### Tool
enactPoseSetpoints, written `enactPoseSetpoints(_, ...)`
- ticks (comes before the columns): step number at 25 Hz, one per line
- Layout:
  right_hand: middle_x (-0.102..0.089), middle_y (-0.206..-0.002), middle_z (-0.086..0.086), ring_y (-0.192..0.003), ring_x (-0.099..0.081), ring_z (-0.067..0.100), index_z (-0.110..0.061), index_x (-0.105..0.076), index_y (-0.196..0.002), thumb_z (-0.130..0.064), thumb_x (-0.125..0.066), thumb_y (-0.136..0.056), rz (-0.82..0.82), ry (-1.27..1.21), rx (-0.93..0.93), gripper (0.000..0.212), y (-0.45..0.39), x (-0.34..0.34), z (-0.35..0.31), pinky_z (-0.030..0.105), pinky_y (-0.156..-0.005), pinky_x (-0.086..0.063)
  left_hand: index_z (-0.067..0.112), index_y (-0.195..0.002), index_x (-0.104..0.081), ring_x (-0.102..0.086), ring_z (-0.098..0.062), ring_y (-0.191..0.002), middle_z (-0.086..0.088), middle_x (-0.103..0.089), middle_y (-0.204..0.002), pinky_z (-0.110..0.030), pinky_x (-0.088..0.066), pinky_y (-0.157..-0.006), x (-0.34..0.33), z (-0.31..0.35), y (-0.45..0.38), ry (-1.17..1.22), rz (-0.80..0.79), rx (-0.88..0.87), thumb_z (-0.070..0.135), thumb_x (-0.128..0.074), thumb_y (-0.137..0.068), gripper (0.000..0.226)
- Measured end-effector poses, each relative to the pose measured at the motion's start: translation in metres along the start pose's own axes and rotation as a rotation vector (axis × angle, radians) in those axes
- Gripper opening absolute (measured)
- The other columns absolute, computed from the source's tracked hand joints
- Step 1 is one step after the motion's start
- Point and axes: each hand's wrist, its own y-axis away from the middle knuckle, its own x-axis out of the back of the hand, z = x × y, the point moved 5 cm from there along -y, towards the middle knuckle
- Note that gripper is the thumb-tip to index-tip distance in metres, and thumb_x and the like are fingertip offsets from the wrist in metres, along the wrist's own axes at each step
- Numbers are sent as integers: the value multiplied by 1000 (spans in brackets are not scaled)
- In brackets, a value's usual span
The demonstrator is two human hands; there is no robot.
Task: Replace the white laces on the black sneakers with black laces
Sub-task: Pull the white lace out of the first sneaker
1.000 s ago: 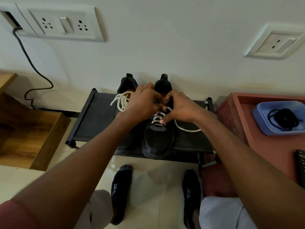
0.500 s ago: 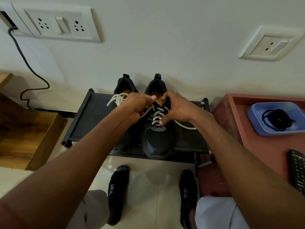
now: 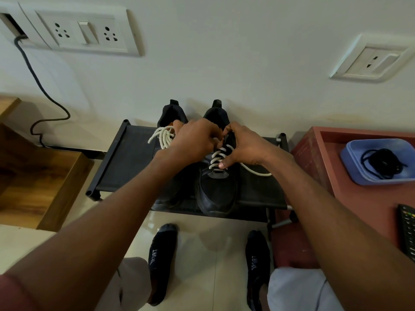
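Low black shoe rack (image 3: 125, 167) against a white wall, glossy tile floor, red tabletop (image 3: 363, 198) on the right with black laces (image 3: 381, 163) sitting in a blue tray (image 3: 350, 162). Both hands curl over the right sneaker (image 3: 216, 194): left hand (image 3: 193, 142) and right hand (image 3: 243, 145) pinching its white lace (image 3: 219, 157). Fingertips mostly hidden, left sneaker (image 3: 171, 114) half covered.

A white switch plate (image 3: 83, 32) with two sockets sits on the wall at eleven o'clock, a dark cable (image 3: 42, 90) trailing down from beside it. A second white socket (image 3: 370, 61) is at two o'clock. A wooden step (image 3: 38, 176) lies at nine o'clock. At four o'clock, a remote control (image 3: 407, 230) rests on the red bench (image 3: 359, 198).
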Motion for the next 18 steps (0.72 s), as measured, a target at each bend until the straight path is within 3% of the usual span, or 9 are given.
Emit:
enactPoseSetpoints(2,-54,-131,-1,-114,-58,22,-34,-48,-124,-28,-102,-59,6,-5,9,85,1,0,-1,46,-96,-54,36,-103,-77,-59,-18,-95,12,-54,-79,-40,-15,-80,-1,6,2,-212,30,-78,33,-71,-92,13)
enactPoseSetpoints(4,-56,-131,-2,-114,-59,22,-35,-49,-124,-30,-102,-58,6,-6,5,85,1,1,1,46,-97,-54,36,-98,-78,-58,-16,-91,12,-52,-77,-41,-18,-83,-3,5,2,-153,50,-40,30,-73,-91,11)
enactPoseSetpoints(7,-56,-131,-2,-117,-58,23,-38,-49,-125,-33,-102,-56,-13,-19,-17,87,1,-2,2,47,-97,-54,34,-77,-77,-64,-6,-84,18,-66,-71,-44,-44,-94,-3,-10,0,246,28,150,26,-82,-84,12)
enactPoseSetpoints(9,-56,-129,-2,-114,-59,23,-38,-48,-126,-31,-101,-58,-26,-35,-34,87,1,-2,1,46,-96,-54,22,-79,-78,-69,-6,-82,12,-73,-76,-41,-57,-90,-2,-16,1,493,-12,220,19,-79,-89,11)
enactPoseSetpoints(11,-58,-125,-2,-108,-60,21,-37,-47,-126,-28,-99,-60,-35,-49,-55,85,3,-2,1,44,-94,-55,10,-82,-74,-70,-6,-78,3,-74,-80,-29,-57,-76,4,-18,5,709,1,285,15,-72,-96,16)
enactPoseSetpoints(14,-58,-122,-3,-106,-59,18,-36,-46,-127,-28,-99,-62,-33,-72,-59,84,4,1,2,40,-90,-53,10,-86,-64,-66,-5,-63,-6,-72,-80,-17,-48,-56,9,-19,9,952,-13,331,14,-60,-105,20)
enactPoseSetpoints(16,-58,-124,-2,-108,-59,19,-34,-46,-129,-27,-99,-63,-42,-81,-61,85,5,0,2,40,-91,-53,9,-99,-60,-63,-7,-60,-5,-67,-78,-19,-48,-59,10,-16,8,824,-28,263,15,-56,-107,11)
enactPoseSetpoints(18,-57,-126,-2,-110,-59,20,-33,-46,-131,-27,-100,-63,-41,-76,-57,87,5,0,2,41,-93,-53,14,-111,-57,-62,-8,-70,4,-62,-83,-18,-43,-62,9,-10,3,500,-42,129,20,-66,-101,15)
